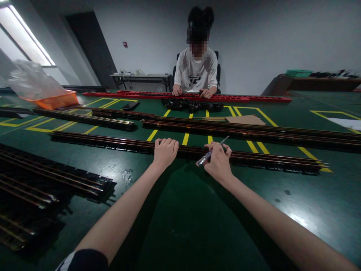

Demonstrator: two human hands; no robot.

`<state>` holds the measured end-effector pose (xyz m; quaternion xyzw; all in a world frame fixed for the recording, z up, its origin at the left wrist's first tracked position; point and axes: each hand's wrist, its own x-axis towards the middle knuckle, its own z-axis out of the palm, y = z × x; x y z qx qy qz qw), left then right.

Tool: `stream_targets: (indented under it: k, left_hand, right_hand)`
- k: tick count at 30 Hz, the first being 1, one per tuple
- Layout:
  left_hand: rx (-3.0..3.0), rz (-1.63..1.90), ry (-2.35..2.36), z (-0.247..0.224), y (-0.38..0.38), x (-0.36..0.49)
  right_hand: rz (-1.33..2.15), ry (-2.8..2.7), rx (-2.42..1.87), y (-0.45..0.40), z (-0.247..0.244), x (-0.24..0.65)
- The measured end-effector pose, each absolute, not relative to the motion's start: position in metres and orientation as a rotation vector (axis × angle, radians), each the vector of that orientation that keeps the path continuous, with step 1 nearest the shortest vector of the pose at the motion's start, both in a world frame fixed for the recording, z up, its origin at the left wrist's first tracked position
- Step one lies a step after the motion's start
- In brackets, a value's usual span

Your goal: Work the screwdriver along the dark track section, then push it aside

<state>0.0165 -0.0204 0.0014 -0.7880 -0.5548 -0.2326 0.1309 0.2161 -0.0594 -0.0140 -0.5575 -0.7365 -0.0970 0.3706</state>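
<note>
A long black strip with copper-coloured rods along it [276, 159] lies crosswise on the green table in front of me. My left hand [166, 151] is closed over its middle part, fingers curled on the far side. To the right, my right hand [218, 162] grips a screwdriver [203, 159] with a clear handle. The handle points toward me and to the left, while the thin shaft sticks out up and to the right. This hand is at the same strip; whether its fingertips press on the strip is hidden.
Similar strips [254, 133] lie just beyond, and more are stacked at left [70, 178]. Across the table a person [196, 71] has both hands at a long red rail [234, 98], behind a pile of black parts [191, 105]. An orange bin [56, 99] holds clear plastic bags.
</note>
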Motion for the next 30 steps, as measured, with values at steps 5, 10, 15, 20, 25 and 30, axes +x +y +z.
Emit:
stream_targets:
  k: [5, 10, 15, 20, 25, 30]
  left_hand:
    - [-2.281, -0.667, -1.603, 0.001, -0.020, 0.017]
    - [-2.299, -0.691, -1.601, 0.000, -0.019, 0.016]
    - [-2.305, -0.678, -1.606, 0.001, -0.020, 0.017]
    - [-2.299, -0.662, -1.599, 0.000, -0.020, 0.016]
    - [-2.288, -0.660, -1.594, -0.001, -0.020, 0.014]
    - [-2.274, -0.628, -1.589, 0.000, -0.019, 0.015]
  right_hand:
    - [-0.260, -1.914, -1.470, -0.058, -0.015, 0.216]
    - [-0.240, -1.940, -1.502, -0.059, -0.011, 0.211]
    - [-0.262, -1.843, -1.559, -0.062, -0.008, 0.210]
    - [-0.229, -1.726, -1.623, -0.063, -0.007, 0.220]
    - [-0.203, -1.835, -1.547, -0.065, -0.004, 0.217]
    - [-0.271, -1.925, -1.581, -0.063, -0.003, 0.212]
